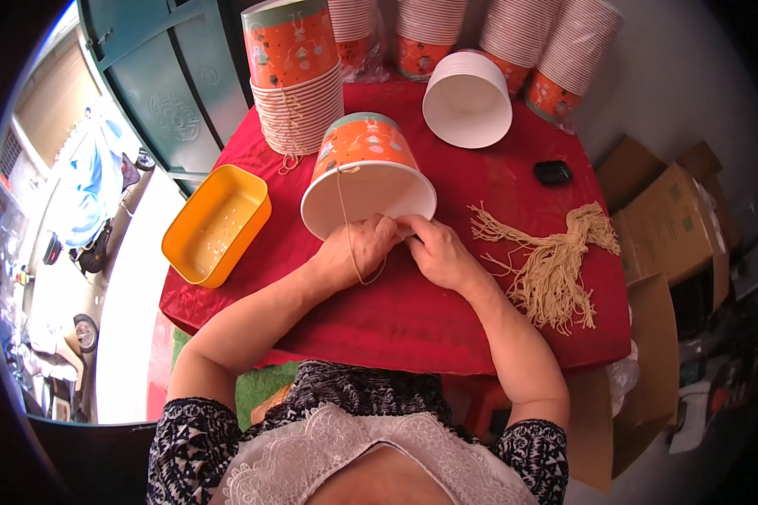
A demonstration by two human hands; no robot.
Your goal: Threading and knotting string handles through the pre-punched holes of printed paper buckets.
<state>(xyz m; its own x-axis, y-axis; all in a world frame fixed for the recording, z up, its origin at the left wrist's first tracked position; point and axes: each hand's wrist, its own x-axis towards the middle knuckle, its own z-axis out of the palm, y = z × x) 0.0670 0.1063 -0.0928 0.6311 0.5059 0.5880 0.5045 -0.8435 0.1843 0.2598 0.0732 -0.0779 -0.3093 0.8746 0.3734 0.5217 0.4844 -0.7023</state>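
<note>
An orange paper bucket (369,151) with a green base lies tilted on the table, its white mouth toward me. Thin beige cord (346,210) comes from the bucket's side, passes over the back of my left hand (355,251) and loops below it toward the fingers. That hand is closed at the near rim, pinching where the cord runs in. Beside it, my right hand (436,252) is closed too, its thumb and fingertips meeting the left fingertips at the rim. Whatever lies between the right fingertips is too small to make out.
A yellow plastic tub (242,227) with small white bits stands at the left. At the right lie a bundle of beige cords (560,265) and a black object (552,172). Stacked buckets (299,105) and a white bucket (467,105) stand behind. Cardboard boxes (674,227) flank the red-covered table (446,337).
</note>
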